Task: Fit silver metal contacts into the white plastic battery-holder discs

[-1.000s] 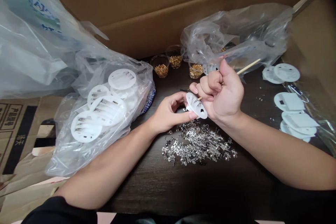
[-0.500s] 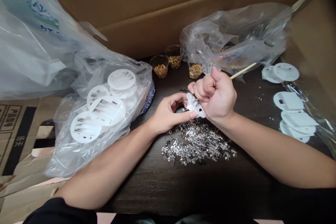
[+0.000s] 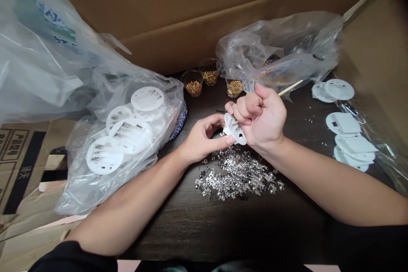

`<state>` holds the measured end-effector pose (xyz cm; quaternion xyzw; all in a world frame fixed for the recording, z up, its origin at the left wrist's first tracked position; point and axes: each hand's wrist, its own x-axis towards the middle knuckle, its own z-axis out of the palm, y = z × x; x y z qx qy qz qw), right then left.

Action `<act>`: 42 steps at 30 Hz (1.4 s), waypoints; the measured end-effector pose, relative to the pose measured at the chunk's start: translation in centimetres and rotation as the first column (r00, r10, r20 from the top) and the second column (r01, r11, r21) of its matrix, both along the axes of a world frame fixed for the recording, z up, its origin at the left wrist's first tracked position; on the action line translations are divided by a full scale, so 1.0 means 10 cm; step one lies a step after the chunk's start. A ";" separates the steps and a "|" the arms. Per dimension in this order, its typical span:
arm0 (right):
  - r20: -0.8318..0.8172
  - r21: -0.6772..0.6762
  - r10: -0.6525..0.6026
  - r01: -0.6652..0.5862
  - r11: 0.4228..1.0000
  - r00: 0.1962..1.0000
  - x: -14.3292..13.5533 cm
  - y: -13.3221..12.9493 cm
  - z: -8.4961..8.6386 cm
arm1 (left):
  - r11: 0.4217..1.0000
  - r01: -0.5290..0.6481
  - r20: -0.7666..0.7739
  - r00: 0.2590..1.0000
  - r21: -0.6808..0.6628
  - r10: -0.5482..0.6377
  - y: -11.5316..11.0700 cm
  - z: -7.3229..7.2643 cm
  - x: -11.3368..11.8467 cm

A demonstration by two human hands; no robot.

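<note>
A: Start far L. What's there?

B: White discs point(image 3: 131, 136) on the L bag point(image 3: 73, 182), several overlapping. Look like thin plastic: prob. light + stiff, slick face to face.

A: L hand point(image 3: 202, 136)?

B: Thumb + fingers pinching the held disc point(image 3: 235, 131) at its rim. It's tilted, up off the table point(image 3: 178, 229), just over the back of the metal pile point(image 3: 240, 174).

A: Good hold?

B: I'd say so. Rim's the spot, leaves the slotted face free. Don't squeeze hard tho; thin plastic may flex or crack nr the cutouts. Metal pcs look tiny, prob. springy, easy to drop.

A: Cups point(image 3: 191, 77)?

B: 3 of them, beyond the hands, w/ gold bits point(image 3: 193, 88) in. Clear, prob. flimsy; take 'em low on the wall.

A: R hand point(image 3: 266, 112)?

B: Fist curled round the stick point(image 3: 290, 88), tip at the held disc's face, other end jutting out past the thumb. Prob. wood: light, stiff, might skid on smooth plastic. Gripping nr the tip gives best control.

A: Far R?

B: R bag point(image 3: 302, 42) behind, crumpled, soft. Then the R discs point(image 3: 355, 144), some w/ a blocky raised part, prob. the handiest hold.
</note>
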<state>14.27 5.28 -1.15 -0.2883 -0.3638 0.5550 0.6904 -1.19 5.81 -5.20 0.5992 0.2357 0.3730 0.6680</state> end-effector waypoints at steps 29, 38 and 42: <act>0.080 0.004 -0.022 0.022 1.000 0.997 -0.03 -0.09 -0.08 | 1.000 0.003 -0.063 0.998 0.009 -0.002 -0.03 -0.03 0.00; 0.061 -0.031 0.116 -0.114 0.993 0.991 0.22 0.04 0.30 | 0.994 -0.029 0.000 1.000 0.107 0.029 -0.01 0.03 -0.02; 0.243 -0.063 0.078 -0.064 0.996 0.967 0.52 0.11 0.42 | 0.955 -0.097 -0.011 0.994 0.279 0.105 0.00 -0.04 -0.03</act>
